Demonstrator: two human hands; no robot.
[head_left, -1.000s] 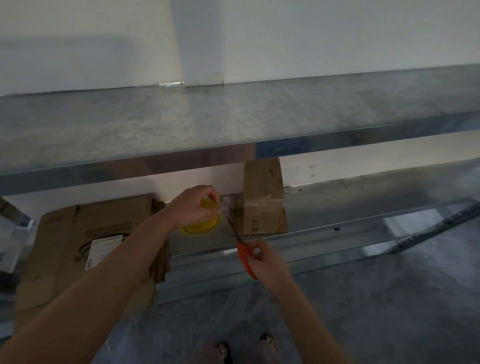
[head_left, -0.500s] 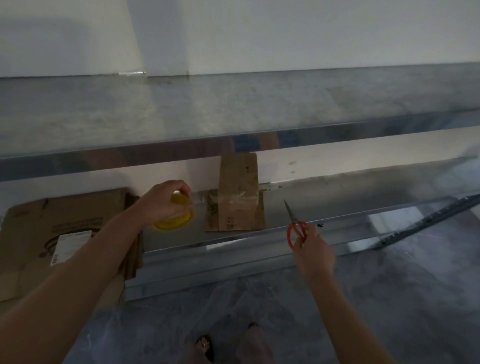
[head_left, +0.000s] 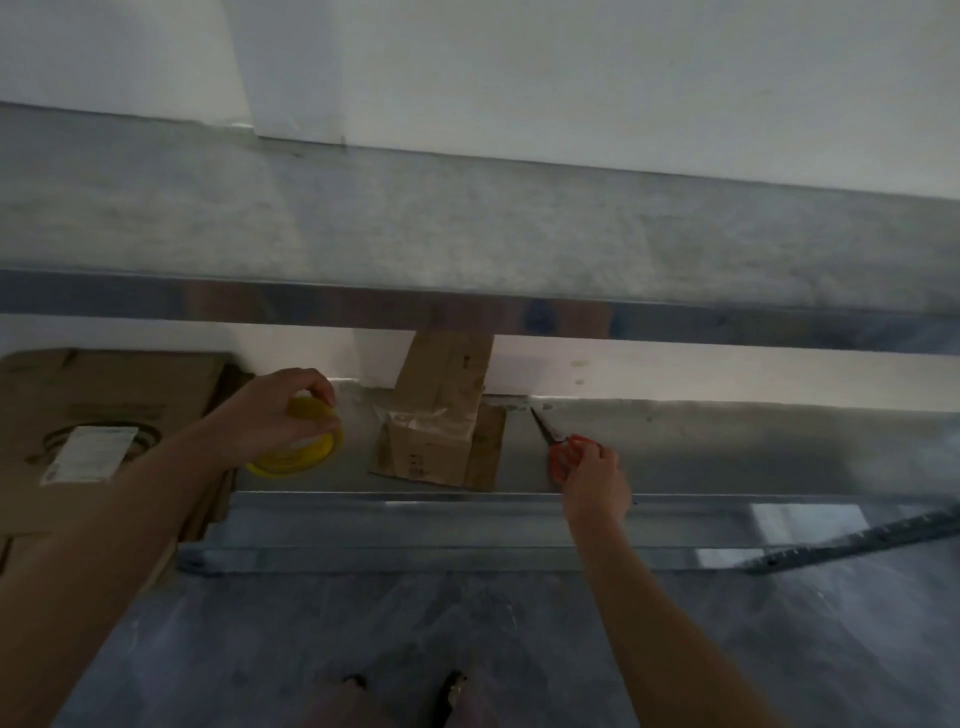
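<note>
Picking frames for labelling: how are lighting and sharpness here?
Head view: dim and soft overall; shelf edges bow from the wide lens; the upper shelf hides the top of the cardboard box; the yellow tape roll and orange scissors stand out by colour.

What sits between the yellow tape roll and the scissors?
Head view: a taped cardboard box stands on the shelf between the yellow tape roll and the scissors.
</note>
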